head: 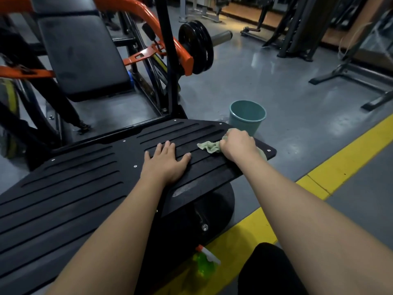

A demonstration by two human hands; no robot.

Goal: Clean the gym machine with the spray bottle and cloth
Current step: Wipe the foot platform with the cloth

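Note:
The gym machine's black grooved footplate fills the lower left and centre. My right hand is closed on a pale green cloth, pressing it onto the plate near its far right corner. My left hand lies flat on the plate with fingers spread, just left of the cloth. A green spray bottle with a white and orange trigger stands on the floor below the plate, near the yellow line, with neither hand on it.
A teal bucket stands on the grey floor just beyond the plate's far corner. The machine's black seat pad, orange frame and weight plates rise behind. A yellow floor stripe runs on the right. Other machine frames stand at the far right.

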